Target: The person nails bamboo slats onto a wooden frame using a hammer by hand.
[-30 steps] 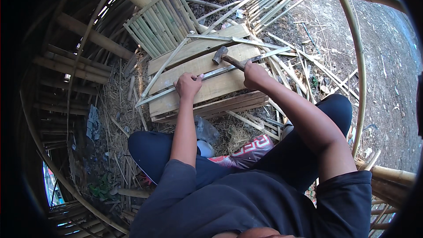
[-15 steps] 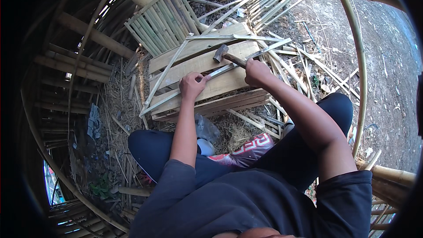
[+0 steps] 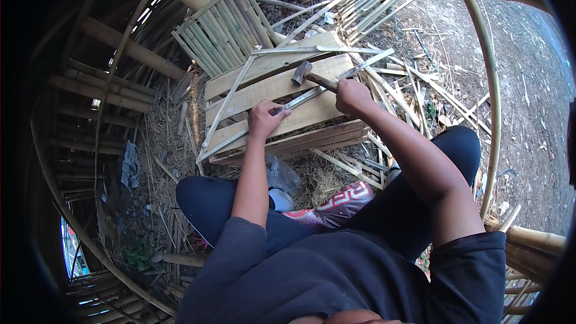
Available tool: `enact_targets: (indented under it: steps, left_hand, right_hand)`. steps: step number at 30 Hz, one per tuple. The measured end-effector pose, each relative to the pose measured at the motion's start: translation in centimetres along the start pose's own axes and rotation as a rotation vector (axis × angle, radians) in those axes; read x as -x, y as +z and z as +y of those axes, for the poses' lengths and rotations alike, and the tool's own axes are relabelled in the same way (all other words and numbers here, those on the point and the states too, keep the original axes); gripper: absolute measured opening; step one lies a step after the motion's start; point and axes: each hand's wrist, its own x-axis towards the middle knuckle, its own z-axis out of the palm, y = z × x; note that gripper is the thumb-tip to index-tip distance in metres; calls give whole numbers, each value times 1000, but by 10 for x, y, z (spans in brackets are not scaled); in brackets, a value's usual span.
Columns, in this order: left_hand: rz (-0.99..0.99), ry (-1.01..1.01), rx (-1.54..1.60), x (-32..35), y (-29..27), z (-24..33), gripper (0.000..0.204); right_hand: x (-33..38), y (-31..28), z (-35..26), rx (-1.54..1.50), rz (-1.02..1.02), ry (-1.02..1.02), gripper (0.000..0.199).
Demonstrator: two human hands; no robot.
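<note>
My right hand [image 3: 354, 97] is closed around the wooden handle of a hammer [image 3: 301, 74], whose metal head is over the slatted wooden crate [image 3: 306, 110]. A bamboo strip [image 3: 312, 93] runs slantwise across the crate top, passing beneath the hammer. My left hand [image 3: 264, 120] grips this strip near its middle, thumb and fingers pressed against it; whether a nail is between them is too small to tell. Two more strips, one on the left [image 3: 231, 99] and one at the back [image 3: 297, 50], meet at a corner and form a triangle with it.
A small bamboo slat panel [image 3: 219, 30] leans behind the crate, and another slatted piece [image 3: 375, 3] lies at the back right. Loose strips [image 3: 447, 93] litter the ground on the right. A curved bamboo pole [image 3: 489, 84] rises at the right. A plastic bag [image 3: 281, 174] lies before the crate.
The near-left end of the strips has shifted slightly to the right. My left hand has moved a little right, its thumb now flatter along the strip. The hammer has barely moved.
</note>
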Motion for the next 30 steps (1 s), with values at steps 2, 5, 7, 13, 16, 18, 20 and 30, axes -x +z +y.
enact_targets:
  steps: [2, 5, 7, 13, 16, 18, 20, 30]
  left_hand:
    - [21, 35, 4, 2, 2, -5, 36]
    - [-6, 18, 21, 2, 4, 2, 32]
    - [26, 35, 4, 4, 6, 5, 29]
    - [88, 92, -12, 5, 10, 1, 30]
    - [61, 59, 6, 6, 10, 1, 30]
    - [56, 48, 21, 6, 9, 1, 30]
    - [53, 36, 34, 6, 7, -1, 29]
    - [75, 15, 71, 2, 11, -3, 29]
  right_hand:
    - [0, -3, 0, -56, -41, 31, 23]
    - [-2, -11, 2, -138, -64, 67, 29]
    - [-3, -17, 3, -187, -16, 71, 34]
    - [3, -43, 3, -345, -88, 127, 47]
    - [6, -46, 7, -395, -78, 140, 45]
    - [10, -52, 7, -461, -109, 173, 46]
    - [14, -55, 7, -507, -76, 180, 47]
    - [30, -65, 10, -475, -33, 183, 45]
